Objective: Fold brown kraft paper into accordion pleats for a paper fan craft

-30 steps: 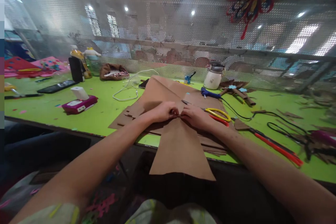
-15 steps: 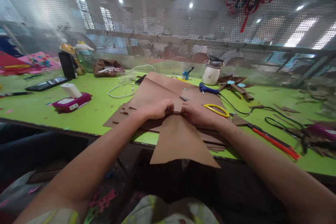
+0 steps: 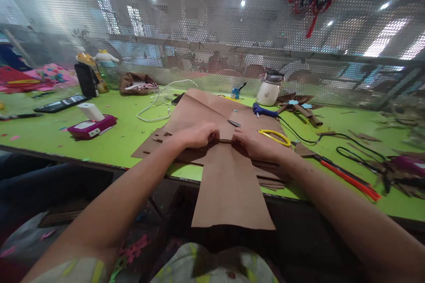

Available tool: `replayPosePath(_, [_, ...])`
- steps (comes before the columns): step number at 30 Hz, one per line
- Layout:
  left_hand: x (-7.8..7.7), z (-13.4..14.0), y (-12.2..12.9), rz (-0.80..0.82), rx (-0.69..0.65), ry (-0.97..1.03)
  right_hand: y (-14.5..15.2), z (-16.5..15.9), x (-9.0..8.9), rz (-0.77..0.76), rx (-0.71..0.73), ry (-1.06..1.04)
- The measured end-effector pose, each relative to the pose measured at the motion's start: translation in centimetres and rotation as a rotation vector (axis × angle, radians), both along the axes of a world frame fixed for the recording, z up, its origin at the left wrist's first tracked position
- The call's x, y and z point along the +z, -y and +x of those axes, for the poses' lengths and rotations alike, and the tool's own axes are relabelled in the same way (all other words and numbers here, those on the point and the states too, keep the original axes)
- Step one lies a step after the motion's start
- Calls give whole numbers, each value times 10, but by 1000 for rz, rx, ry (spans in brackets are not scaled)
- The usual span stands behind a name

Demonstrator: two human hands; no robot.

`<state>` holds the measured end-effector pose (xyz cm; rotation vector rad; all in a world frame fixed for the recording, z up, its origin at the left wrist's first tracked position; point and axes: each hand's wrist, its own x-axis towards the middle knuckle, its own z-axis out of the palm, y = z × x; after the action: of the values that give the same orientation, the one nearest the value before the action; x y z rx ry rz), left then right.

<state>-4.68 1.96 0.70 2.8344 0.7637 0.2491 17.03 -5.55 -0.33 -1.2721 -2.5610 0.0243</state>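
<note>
A strip of brown kraft paper (image 3: 232, 190) hangs over the table's front edge, its far end folded into a narrow band. My left hand (image 3: 202, 135) pinches the left end of that fold, fingers curled in. At the right end my right hand (image 3: 254, 142) grips it in the same way. Beneath both hands lies a stack of larger brown paper sheets (image 3: 199, 108). Scissors with yellow handles (image 3: 275, 137) rest on the stack, partly hidden by my right hand. A blue glue gun (image 3: 264, 110) lies behind them.
The green table (image 3: 133, 135) bears a purple power strip (image 3: 92, 126) with a white plug, and a white cable (image 3: 154, 119). A white jug (image 3: 269, 88) stands at the back. On the right are an orange-handled tool (image 3: 348, 179), a black cord (image 3: 352, 138) and paper scraps.
The near end of the paper strip has dropped lower and hangs flatter. Both hands keep hold of the fold in nearly the same place, and the camera has shifted slightly.
</note>
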Motion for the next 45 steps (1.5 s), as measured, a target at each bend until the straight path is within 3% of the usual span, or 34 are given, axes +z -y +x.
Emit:
replayPosePath(8, [-4, 2, 3, 57, 47, -13, 2, 0, -1, 52, 19, 92])
replayPosePath(17, [1, 1, 10, 230, -83, -16, 6, 2, -4, 136, -11, 240])
replayPosePath(27, [3, -3, 11, 258, -126, -27, 17, -3, -1, 151, -29, 245])
replayPosePath(31, [6, -6, 12, 191, -101, -13, 14, -6, -1, 196, -46, 282])
replayPosePath(36, [9, -5, 5, -27, -12, 71, 11, -9, -1, 227, -125, 318])
replayPosePath(45, [16, -6, -1, -383, 131, 176, 18, -20, 5, 444, -63, 285])
